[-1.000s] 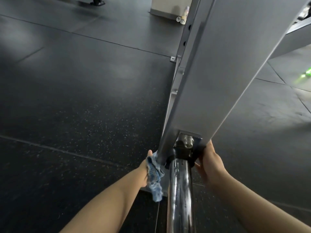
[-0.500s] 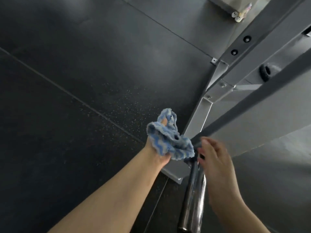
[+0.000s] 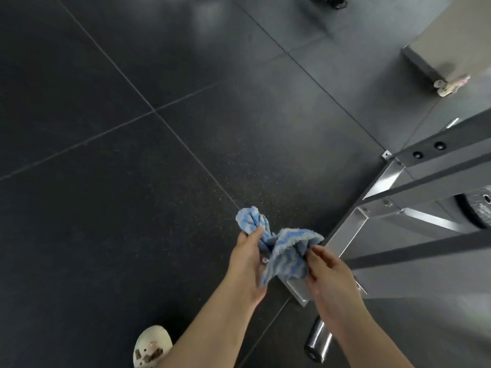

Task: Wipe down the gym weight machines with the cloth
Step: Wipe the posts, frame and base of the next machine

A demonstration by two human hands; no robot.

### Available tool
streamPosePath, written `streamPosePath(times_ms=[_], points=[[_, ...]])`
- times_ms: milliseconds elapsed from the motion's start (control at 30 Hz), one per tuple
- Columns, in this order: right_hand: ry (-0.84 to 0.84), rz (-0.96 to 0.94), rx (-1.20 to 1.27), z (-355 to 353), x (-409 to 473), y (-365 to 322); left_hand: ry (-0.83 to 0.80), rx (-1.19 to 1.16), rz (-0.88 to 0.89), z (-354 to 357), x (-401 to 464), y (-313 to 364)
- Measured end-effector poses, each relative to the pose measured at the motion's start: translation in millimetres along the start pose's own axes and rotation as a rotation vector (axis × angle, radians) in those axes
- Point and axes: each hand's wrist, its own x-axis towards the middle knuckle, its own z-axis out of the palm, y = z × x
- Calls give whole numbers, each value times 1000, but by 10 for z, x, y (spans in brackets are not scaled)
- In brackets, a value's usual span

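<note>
A crumpled blue-and-white striped cloth (image 3: 283,251) hangs between both hands, above the dark floor. My left hand (image 3: 247,264) grips its left bunch, thumb over the fabric. My right hand (image 3: 328,277) pinches the cloth's right edge with thumb and fingertips. The grey steel frame of the weight machine (image 3: 425,187) runs along the right side, its silver base foot (image 3: 345,235) just behind the cloth. A chrome bar end (image 3: 317,343) pokes out below my right wrist. Neither hand touches the machine.
Dark rubber floor tiles (image 3: 132,155) fill the left and middle. A black weight plate (image 3: 475,208) sits inside the frame at the right. A beige block with small toys (image 3: 449,85) stands at the top right. My light shoe (image 3: 151,346) shows at the bottom.
Both hands have left the machine's bar. The cloth, held only by my left hand before, is now held by both hands and partly spread. The view has swung left toward the floor.
</note>
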Motion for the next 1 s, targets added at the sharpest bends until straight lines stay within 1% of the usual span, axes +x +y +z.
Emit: streamPosePath(times_ms=[67, 167, 233, 300, 367, 467, 533, 567, 600, 633, 700, 767, 800, 833, 867, 900, 967, 1000], points=[[46, 28, 17, 186, -80, -300, -22, -13, 16, 98, -179, 264], [121, 37, 128, 468, -233, -809, -84, -8, 46, 296, -375, 632], [162, -3, 169, 640, -334, -1089, -100, -19, 68, 508, -553, 860], [177, -69, 150, 795, -448, -1413, -126, -29, 102, 736, -705, 1115], [157, -160, 90, 905, -587, -1710, -174, -3, 141, 943, -870, 1310], [53, -256, -131, 1039, -754, -2188, -259, 76, 177, 1308, -1097, 1642], [66, -283, -319, 1068, -772, -2367, -277, 150, 219, 1540, -1185, 1824], [111, -310, -368, 1087, -762, -2505, -284, 208, 253, 1679, -1207, 1930], [164, -324, -350, 1095, -716, -2654, -284, 280, 284, 1823, -1215, 2041], [200, -319, -300, 1105, -707, -2764, -273, 359, 295, 1921, -1243, 2107], [217, -301, -75, 1144, -648, -3098, -245, 596, 297, 2184, -1249, 2286], [215, -307, 107, 1174, -552, -3436, -148, 892, 303, 2473, -1223, 2457], [212, -314, 122, 1198, -524, -3605, -64, 1076, 344, 2626, -1217, 2552], [207, -328, 119, 1229, -498, -3777, -10, 1212, 427, 2802, -1229, 2645], [193, -362, 109, 1246, -467, -3951, -40, 1289, 566, 3008, -1260, 2729], [177, -382, 96, 1257, -466, -4084, -154, 1334, 723, 3186, -1329, 2789], [135, -435, 92, 1277, -499, -4391, -505, 1422, 976, 3617, -1515, 2916], [111, -467, 92, 1274, -548, -4560, -656, 1511, 1060, 3832, -1585, 2967]])
